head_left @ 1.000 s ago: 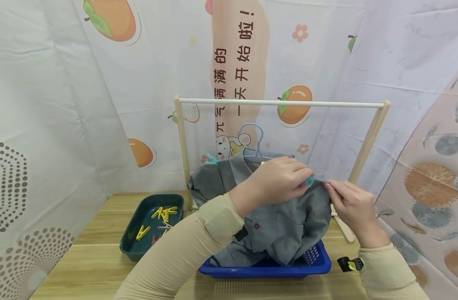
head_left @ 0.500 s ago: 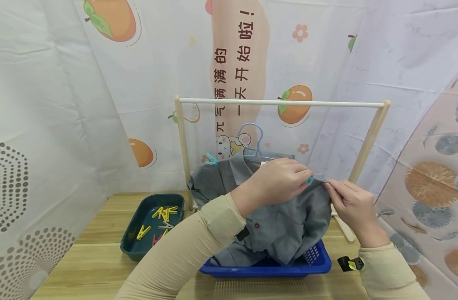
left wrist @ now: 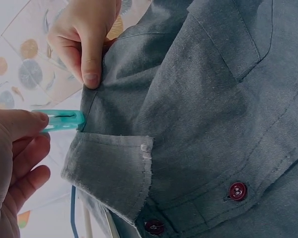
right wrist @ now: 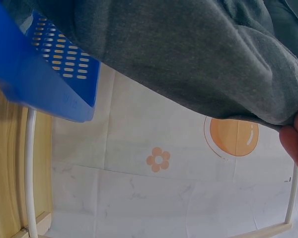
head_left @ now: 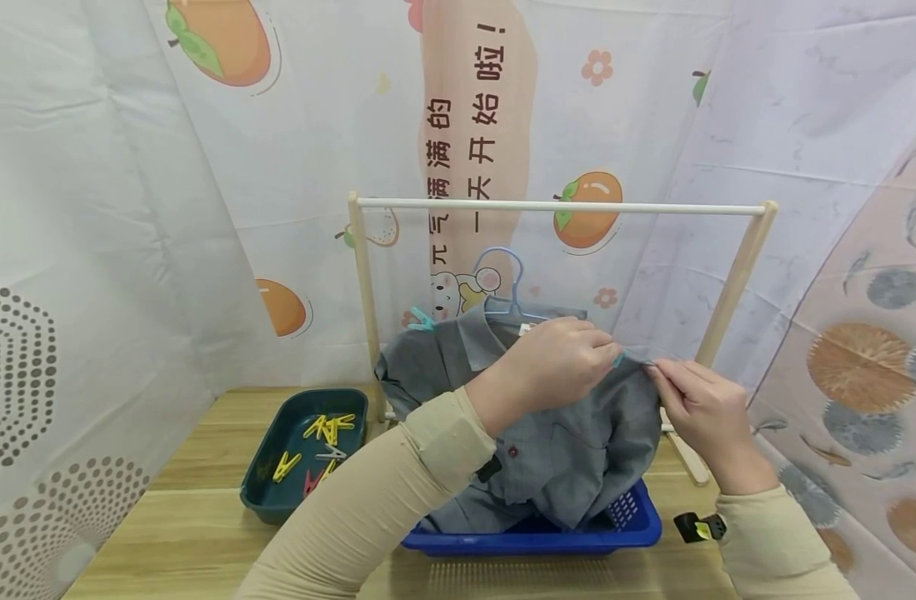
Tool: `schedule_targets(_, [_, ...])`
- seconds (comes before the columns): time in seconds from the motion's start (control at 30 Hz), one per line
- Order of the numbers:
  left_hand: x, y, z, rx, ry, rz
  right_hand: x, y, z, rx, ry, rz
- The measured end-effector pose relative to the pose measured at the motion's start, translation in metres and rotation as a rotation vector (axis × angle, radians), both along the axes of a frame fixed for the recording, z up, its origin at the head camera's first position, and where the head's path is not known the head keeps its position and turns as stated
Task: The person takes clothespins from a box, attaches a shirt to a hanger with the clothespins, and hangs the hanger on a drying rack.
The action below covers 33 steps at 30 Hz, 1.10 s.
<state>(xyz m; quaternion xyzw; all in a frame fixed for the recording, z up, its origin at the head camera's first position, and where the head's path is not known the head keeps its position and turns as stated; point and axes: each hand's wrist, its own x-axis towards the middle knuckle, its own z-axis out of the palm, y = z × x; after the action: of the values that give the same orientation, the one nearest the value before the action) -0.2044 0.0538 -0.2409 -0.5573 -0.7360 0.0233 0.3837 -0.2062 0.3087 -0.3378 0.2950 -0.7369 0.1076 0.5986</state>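
Note:
A grey button-up shirt (head_left: 570, 450) hangs on a light blue hanger (head_left: 516, 275). My left hand (head_left: 558, 362) pinches a teal clothespin (left wrist: 64, 119), whose tip meets the shirt's shoulder edge beside the collar (left wrist: 109, 168). Farther out on that shoulder, my right hand (head_left: 701, 408) pinches the cloth between thumb and fingers; the right wrist view shows only its fingertips at the fabric's edge. A second teal clothespin (head_left: 422, 319) sits clipped on the opposite shoulder. Dark red buttons (left wrist: 237, 191) run down the shirt front.
Under the shirt stands a blue perforated basket (head_left: 533, 546). A dark green tray (head_left: 251, 479) at left holds yellow, red and grey clothespins. Behind the shirt rises a wooden rack with a white bar (head_left: 563, 205). Printed curtains surround the wooden table (head_left: 180, 508).
Both hands stay almost in place at the shoulder. My left hand has turned slightly, and less of the teal clothespin shows past its fingers. The head view has shifted a little.

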Motion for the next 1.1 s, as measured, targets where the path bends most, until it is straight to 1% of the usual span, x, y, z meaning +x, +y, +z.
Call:
schedule_targets(0.27, [-0.003,0.003,-0.002,-0.022,0.012,0.045,0.0,0.0,-0.001,0.002,-0.007,0.007])
schedule_targets(0.43, [-0.004,0.004,-0.002,-0.048,0.02,0.072,0.0,-0.001,-0.001,0.003,-0.002,0.015])
schedule_targets(0.57, [-0.003,0.005,-0.002,-0.072,0.024,0.105,0.0,-0.003,0.0,0.011,0.006,0.035])
schedule_targets(0.73, [-0.004,0.006,-0.002,-0.082,0.028,0.134,0.0,-0.005,0.001,0.024,0.015,0.055])
schedule_targets(0.97, [-0.001,0.01,-0.002,-0.098,0.052,0.145,0.001,-0.007,0.002,0.036,0.017,0.049])
schedule_targets(1.1, [-0.001,0.011,-0.003,-0.077,0.056,0.149,0.001,-0.006,0.002,0.038,0.015,0.049])
